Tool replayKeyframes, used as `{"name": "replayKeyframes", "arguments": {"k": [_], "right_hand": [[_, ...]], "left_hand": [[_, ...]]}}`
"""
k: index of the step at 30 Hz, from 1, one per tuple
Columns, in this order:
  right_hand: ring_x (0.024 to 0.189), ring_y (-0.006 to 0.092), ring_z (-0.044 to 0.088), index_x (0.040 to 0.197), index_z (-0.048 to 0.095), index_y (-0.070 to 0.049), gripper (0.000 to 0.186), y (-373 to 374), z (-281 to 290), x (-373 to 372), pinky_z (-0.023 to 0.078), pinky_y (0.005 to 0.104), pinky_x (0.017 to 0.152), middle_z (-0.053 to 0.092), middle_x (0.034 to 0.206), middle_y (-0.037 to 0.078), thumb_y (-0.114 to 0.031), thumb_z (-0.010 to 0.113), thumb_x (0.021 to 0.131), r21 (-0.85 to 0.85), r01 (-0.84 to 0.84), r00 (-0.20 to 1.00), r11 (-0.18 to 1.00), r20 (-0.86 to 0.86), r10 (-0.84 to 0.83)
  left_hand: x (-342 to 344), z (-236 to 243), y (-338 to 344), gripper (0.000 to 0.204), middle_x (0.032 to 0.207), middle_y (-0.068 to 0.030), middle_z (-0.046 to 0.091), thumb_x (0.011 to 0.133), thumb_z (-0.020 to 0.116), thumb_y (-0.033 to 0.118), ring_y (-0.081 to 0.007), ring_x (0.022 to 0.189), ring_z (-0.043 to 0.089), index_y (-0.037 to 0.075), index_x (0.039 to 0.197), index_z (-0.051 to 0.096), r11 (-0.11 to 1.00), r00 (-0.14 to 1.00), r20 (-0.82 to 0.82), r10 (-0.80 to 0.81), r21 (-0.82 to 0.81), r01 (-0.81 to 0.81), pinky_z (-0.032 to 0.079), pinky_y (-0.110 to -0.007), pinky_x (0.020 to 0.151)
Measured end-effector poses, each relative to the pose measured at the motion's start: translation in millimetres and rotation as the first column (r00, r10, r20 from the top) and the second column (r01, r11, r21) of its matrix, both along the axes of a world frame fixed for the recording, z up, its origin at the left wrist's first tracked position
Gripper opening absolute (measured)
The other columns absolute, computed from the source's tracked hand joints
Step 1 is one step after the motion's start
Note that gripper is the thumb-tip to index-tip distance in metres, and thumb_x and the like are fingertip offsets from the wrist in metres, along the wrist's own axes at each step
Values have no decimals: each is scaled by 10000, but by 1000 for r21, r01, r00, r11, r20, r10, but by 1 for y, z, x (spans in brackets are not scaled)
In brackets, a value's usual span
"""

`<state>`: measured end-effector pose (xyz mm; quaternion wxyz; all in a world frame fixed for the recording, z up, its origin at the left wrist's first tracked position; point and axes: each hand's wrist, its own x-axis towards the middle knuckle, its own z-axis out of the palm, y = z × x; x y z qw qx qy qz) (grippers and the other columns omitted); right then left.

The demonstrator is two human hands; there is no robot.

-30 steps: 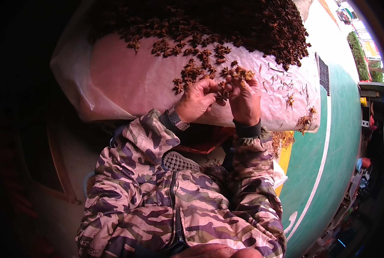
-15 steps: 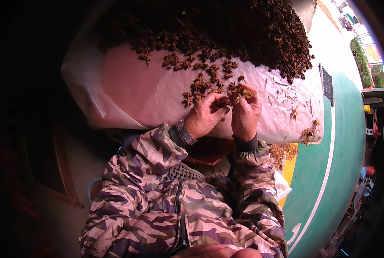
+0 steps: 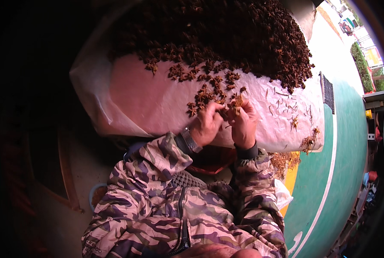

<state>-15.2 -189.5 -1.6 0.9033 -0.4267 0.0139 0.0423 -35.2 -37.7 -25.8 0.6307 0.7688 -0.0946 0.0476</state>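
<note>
My right hand (image 3: 244,130) is closed around a few pale yellow-brown star anise pieces (image 3: 238,102), which stick up past its thumb and fingers. Close against it, my left hand (image 3: 205,126) has its thumb and fingers pinched together. Whatever sits between those fingertips is too small to make out. Just beyond the hands lies a loose cluster of dark brown star anise (image 3: 204,95) on a whitish sheet (image 3: 136,94). Farther back rises a large heap of star anise (image 3: 243,38).
Thin stems (image 3: 282,105) lie scattered on the sheet to the right, with a small clump of lighter bits (image 3: 310,139) at its corner. Below that corner are more brown scraps (image 3: 283,163) and a white bag (image 3: 282,194). A green floor (image 3: 316,185) with a white line stretches right.
The view has shifted slightly. My left fingers have drawn together into a tighter pinch beside the right hand. The pieces in my right hand have turned and now stand more upright.
</note>
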Motion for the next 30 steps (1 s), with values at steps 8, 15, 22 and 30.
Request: {"name": "replayKeyframes", "arguments": {"k": [8,15,22,30], "right_hand": [[805,107,649,1093,646,-47,90,-14,5,12,506,217,685,706,988,38,-41,644,1003,96,47,992,994,-119,-35],[845,137,692,1140,650,-26,132,-17,2,10,529,249,685,724,1017,61,-91,661,1026,0,-85,991,996,-100,85],[877,190,728,1119,650,-38,104,-17,13,11,578,304,705,735,1027,92,-114,630,1051,-16,4,987,1000,-159,-7],[863,172,721,1135,684,-29,189,-100,12,31,554,296,669,742,1042,93,-193,645,1051,-366,427,898,827,65,-435]], "left_hand": [[15,39,24,211,1004,-98,721,1094,491,172,-79,709,664,11,1216,554,887,894,-369,-253,-457,62,478,-169,558],[14,37,27,207,978,-84,712,1099,535,189,-101,746,688,22,1211,582,917,883,-383,-273,-382,118,509,-183,591],[14,42,28,200,1022,-77,718,1086,552,132,-104,821,696,10,1233,609,935,921,-306,-242,-327,137,531,-186,642],[27,46,55,210,1018,-67,734,1094,569,196,-79,825,692,33,1219,614,939,991,-131,17,-339,-61,541,-190,658]]}}
